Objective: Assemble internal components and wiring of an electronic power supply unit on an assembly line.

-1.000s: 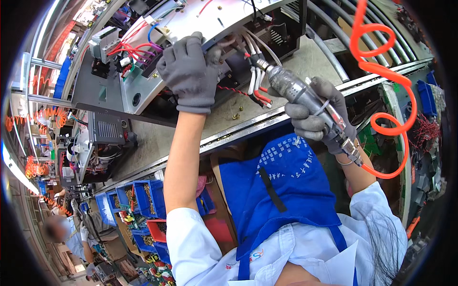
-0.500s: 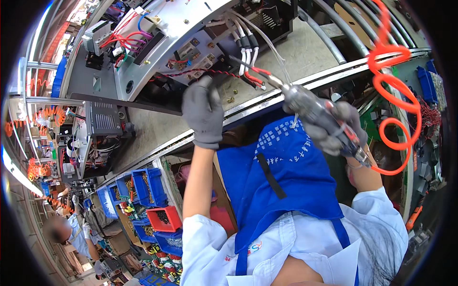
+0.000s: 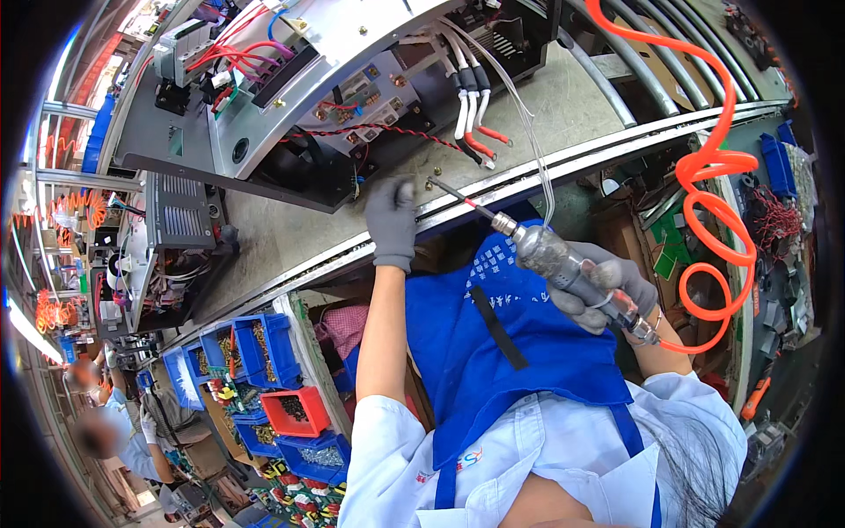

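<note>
My right hand (image 3: 607,286), in a grey glove, is wrapped round a pneumatic screwdriver (image 3: 563,260). Its long bit points up and left, the tip close by a few small brass-coloured fasteners (image 3: 431,184) on the bench edge. My left hand (image 3: 390,224), also gloved in grey, is at the bench edge just left of those fasteners. Its fingers are curled together, and whatever they may hold is hidden. Beyond the hands stands an open metal equipment chassis (image 3: 290,158) with a twisted red-black wire pair (image 3: 387,133) and several thick white and red cables (image 3: 471,114) hanging out.
A coiled orange air hose (image 3: 726,202) runs from the screwdriver up the right side. Blue bins (image 3: 268,350) and a red bin (image 3: 295,414) of small hardware sit at lower left. Another chassis (image 3: 180,229) stands left on the bench. Metal rollers (image 3: 651,75) lie at upper right. Co-workers are far left.
The screwdriver has come down and left, its bit moving from beside the cables to the brass fasteners. My left hand has shifted slightly right and lower, away from the chassis.
</note>
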Demonstrator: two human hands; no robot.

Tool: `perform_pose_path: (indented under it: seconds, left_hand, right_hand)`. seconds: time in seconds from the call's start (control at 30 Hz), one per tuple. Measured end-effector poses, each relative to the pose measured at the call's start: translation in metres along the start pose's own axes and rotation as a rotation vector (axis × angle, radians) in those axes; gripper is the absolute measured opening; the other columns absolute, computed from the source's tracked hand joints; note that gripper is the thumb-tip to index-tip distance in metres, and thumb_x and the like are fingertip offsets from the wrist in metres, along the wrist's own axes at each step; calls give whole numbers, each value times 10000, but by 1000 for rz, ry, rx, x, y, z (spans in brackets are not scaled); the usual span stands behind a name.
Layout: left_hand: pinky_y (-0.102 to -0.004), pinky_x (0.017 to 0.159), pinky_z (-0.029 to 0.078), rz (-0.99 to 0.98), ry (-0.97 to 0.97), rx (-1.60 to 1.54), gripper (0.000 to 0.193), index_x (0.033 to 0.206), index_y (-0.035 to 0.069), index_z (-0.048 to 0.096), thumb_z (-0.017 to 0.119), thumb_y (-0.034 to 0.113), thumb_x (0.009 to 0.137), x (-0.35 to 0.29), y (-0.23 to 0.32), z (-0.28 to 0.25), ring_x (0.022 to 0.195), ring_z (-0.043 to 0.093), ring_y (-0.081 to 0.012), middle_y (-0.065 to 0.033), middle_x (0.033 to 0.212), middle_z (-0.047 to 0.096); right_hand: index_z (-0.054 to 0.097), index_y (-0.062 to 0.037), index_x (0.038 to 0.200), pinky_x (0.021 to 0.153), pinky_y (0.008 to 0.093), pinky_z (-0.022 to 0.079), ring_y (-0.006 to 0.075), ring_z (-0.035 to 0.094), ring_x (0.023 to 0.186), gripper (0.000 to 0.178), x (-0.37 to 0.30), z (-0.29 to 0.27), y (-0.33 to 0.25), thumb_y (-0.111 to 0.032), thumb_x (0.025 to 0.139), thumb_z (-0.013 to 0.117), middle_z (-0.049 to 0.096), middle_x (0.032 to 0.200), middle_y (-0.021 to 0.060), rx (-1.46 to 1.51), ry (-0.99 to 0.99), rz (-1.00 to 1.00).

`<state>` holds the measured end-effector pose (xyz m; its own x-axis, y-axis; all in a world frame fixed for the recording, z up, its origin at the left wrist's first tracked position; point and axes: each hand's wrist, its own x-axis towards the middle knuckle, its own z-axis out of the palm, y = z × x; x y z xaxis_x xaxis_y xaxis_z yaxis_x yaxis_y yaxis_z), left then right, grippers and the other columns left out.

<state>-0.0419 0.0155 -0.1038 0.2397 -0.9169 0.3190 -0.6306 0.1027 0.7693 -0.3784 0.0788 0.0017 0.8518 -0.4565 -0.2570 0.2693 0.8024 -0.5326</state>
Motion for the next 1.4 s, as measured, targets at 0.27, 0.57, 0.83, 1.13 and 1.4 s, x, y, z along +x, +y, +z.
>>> perform_pose_path:
  seconds: [0.27,0.57,0.83,1.13,1.4]
  left_hand:
    - [-242,634,518,-485,-97,-955,311,1166,-21,567,560,232,986,-3,70,-23,783,622,-141,-81,938,625]
    - [-220,590,483,-443,-205,-1044,304,1110,-22,614,584,249,976,-3,85,-26,710,581,-101,-86,907,645]
    - [-238,585,476,-492,-316,-972,357,1101,-14,615,600,315,962,0,96,-22,706,589,-111,-64,847,629]
    - [-287,711,589,-701,-410,-988,424,1187,-66,541,559,307,984,-24,136,39,941,658,-224,-155,1030,629]
    - [-269,653,587,-401,-231,-733,365,1081,-57,585,508,293,1008,-19,150,55,840,683,-194,-161,1029,647]
  right_hand:
    - [448,0,1288,409,247,479,137,586,495,802,12,8,-3,-441,696,761,591,782,109,-153,68,43]
    - [446,-17,1336,416,250,460,138,576,508,812,9,11,-10,-404,694,759,585,780,97,-155,105,85]
    - [451,-12,1336,451,237,480,135,585,555,827,-6,10,-16,-375,665,770,580,787,96,-191,153,65]
    - [436,18,1313,401,219,461,125,553,487,990,-25,20,-29,-495,556,817,566,727,98,-105,196,-75]
    - [329,66,1364,375,231,461,155,559,455,1007,-32,10,-25,-402,614,811,565,717,134,7,78,-160]
